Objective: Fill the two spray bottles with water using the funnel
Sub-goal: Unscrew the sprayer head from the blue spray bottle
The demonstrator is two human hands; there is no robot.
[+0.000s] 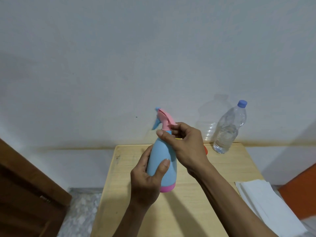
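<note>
A smooth, rounded blue plastic spray bottle [161,161] is gripped mid-frame by the left hand [147,178]; its pink nozzle head [165,119] is pinched by the right hand [186,144].

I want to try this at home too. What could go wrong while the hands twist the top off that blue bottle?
The blue spray bottle is held up above the table, so it might slip from the left hand while the right hand twists the pink sprayer top. The right arm could also bump the water bottle near the table's back edge.
</note>
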